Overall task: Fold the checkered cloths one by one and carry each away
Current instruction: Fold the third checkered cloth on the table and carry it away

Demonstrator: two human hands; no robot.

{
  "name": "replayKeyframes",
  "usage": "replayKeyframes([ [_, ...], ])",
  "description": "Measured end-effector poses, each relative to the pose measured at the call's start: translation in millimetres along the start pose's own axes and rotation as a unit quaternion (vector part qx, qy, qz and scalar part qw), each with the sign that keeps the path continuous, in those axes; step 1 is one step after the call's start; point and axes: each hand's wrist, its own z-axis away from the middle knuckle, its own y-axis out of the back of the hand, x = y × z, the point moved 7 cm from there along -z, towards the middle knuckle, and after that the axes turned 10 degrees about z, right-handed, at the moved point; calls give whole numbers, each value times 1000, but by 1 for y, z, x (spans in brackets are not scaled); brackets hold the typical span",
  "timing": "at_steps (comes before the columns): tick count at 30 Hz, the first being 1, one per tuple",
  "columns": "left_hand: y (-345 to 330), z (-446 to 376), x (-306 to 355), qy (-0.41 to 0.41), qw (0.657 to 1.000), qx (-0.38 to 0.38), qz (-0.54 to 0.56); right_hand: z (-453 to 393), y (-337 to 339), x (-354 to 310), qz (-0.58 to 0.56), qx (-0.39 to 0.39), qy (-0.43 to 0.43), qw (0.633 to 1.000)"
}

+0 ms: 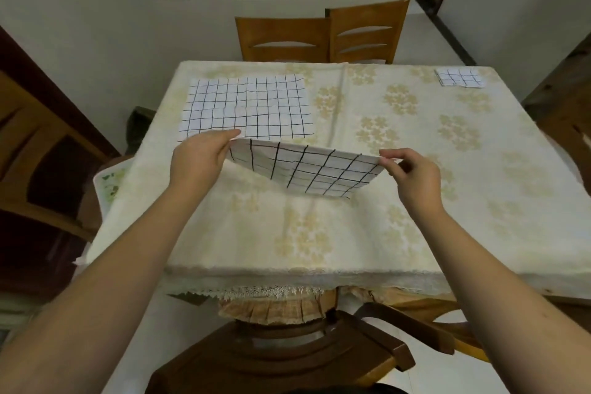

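My left hand [200, 155] and right hand [412, 171] each pinch a top corner of a white cloth with black grid lines [307, 169], holding it folded and sagging just above the surface draped in a cream floral tablecloth [415, 137]. A stack of flat checkered cloths [246, 109] lies behind my left hand. One small folded checkered cloth [459, 77] sits at the far right corner, well apart.

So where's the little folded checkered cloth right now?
In the head view, the small folded cloth lies at the table's far right corner, well apart from the flat cloth at far left.
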Motion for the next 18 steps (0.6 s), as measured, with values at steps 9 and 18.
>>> replayKeyframes([
  [9, -78, 104, -57, 62, 992, -104, 40, 83, -52, 76, 125, -174, 1, 977],
  [18, -128, 176, -101, 422, 881, -122, 177, 133, -112, 110, 226, -343, -2, 912],
])
